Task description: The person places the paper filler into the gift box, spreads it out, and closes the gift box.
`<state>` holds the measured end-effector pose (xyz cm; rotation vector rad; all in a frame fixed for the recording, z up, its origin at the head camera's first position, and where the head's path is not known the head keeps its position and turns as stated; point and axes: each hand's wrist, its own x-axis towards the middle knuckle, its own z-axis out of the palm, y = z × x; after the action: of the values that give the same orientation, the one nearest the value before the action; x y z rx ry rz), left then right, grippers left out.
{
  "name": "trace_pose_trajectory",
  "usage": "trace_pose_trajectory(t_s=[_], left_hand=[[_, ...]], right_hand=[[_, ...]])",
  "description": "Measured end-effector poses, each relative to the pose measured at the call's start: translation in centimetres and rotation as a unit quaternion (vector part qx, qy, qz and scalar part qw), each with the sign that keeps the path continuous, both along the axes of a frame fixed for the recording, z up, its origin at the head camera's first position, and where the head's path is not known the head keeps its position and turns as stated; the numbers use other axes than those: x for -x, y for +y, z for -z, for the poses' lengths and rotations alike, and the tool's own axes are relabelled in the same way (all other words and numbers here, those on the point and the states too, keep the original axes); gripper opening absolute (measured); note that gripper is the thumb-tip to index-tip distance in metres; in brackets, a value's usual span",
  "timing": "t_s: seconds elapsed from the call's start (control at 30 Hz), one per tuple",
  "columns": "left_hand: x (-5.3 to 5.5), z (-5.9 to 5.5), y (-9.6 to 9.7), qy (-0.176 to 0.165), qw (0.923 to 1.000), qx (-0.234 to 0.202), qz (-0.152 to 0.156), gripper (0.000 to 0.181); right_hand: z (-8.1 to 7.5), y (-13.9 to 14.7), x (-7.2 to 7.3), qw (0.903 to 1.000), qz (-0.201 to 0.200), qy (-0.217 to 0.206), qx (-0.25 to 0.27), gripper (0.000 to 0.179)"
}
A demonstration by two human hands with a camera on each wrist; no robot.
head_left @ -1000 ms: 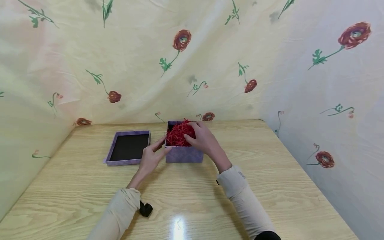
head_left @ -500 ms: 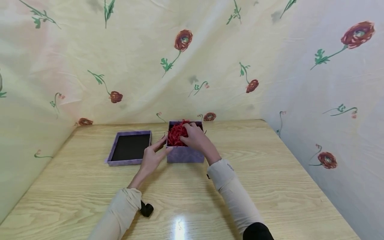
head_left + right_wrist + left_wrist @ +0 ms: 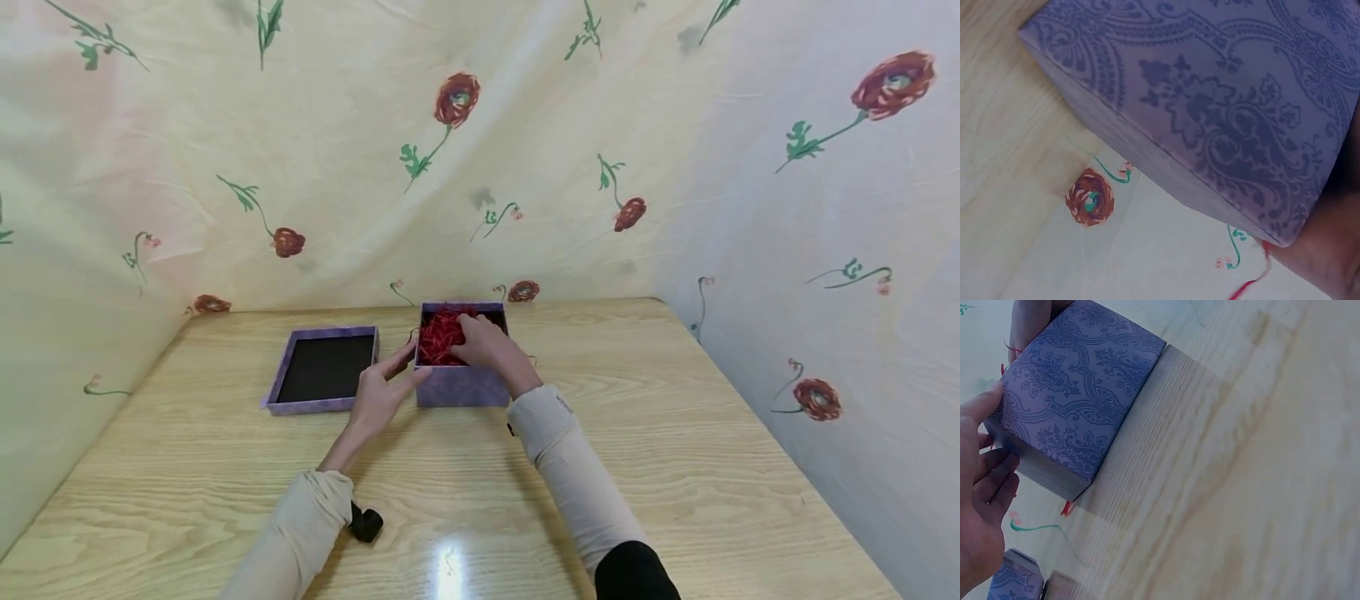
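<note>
A purple patterned box (image 3: 462, 388) with a dark inside stands near the far edge of the wooden table. Red shredded paper (image 3: 440, 337) fills its left part. My left hand (image 3: 377, 400) holds the box's front left corner, thumb on the front and fingers along the left side. In the left wrist view, that hand's bent fingers (image 3: 1000, 481) touch the side wall. My right hand (image 3: 489, 343) reaches inside from the right and grips the shredded paper; its fingertips are partly hidden. The right wrist view has the box wall (image 3: 1210, 106) covering most of that hand.
Left of the box lies its purple lid (image 3: 322, 371), dark inside facing up. Flowered cloth (image 3: 337, 167) hangs behind and beside the table (image 3: 675, 467). A few red strands stick out past the box's rim. Black straps sit at both sleeves.
My right hand has moved left and lower into the box with the shredded paper, baring the dark right part of the inside. The left hand stays at the corner.
</note>
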<state>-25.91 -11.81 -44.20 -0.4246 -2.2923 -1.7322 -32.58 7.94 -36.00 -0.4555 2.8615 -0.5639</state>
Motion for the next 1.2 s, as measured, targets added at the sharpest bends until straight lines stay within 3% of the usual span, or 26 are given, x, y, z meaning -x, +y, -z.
trace_pose_trajectory(t_s=[0.17,0.4,0.63,0.9,1.2], left_hand=[[-0.1,0.0,-0.1,-0.001,1.0000,-0.003,0.000,0.059],[0.0,-0.2,-0.1,0.003,1.0000,-0.004,0.001,0.058],[0.1,-0.1,-0.3,0.000,1.0000,-0.008,-0.001,0.057],[0.1,0.0,-0.3,0.000,1.0000,-0.001,-0.001,0.056],[0.1,0.0,-0.2,0.006,1.0000,0.001,0.002,0.055]], right_hand=[[-0.7,-0.1,-0.3,0.9999,-0.008,0.014,-0.004,0.064],[-2.0,-0.9,-1.0,0.9970,0.026,0.073,-0.003,0.067],[-1.1,-2.6,-0.5,0.9939,0.040,0.102,0.017,0.060],[0.5,-3.5,0.3,0.9952,0.040,0.088,0.018,0.051],[1.1,-3.5,0.8,0.9957,0.074,0.043,-0.034,0.052]])
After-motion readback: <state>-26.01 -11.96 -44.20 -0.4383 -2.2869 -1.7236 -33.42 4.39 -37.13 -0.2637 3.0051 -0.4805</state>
